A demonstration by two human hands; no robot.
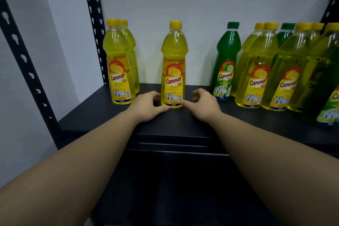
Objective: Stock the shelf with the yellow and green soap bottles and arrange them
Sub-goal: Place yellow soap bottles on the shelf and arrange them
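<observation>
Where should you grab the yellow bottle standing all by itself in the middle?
Probably around the labelled lower body of the middle yellow bottle, coming from the front. It stands upright with gaps on both sides, and there the left hand and right hand already flank it.

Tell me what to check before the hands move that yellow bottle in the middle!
1. Middle lemon bottle standing upright on the black shelf: ok.
2. Its yellow cap is on: ok; whether it is tight: cannot tell.
3. Left hand at the bottle's base, thumb touching it: ok.
4. Right hand gripping: not ok, its fingers are spread open beside the bottle, only the thumb near the base.
5. Free shelf space on both sides, toward the left lemon pair and the lime bottle: ok.
6. Right-hand group sorted by colour: not ok, a green cap stands among yellow bottles.
</observation>
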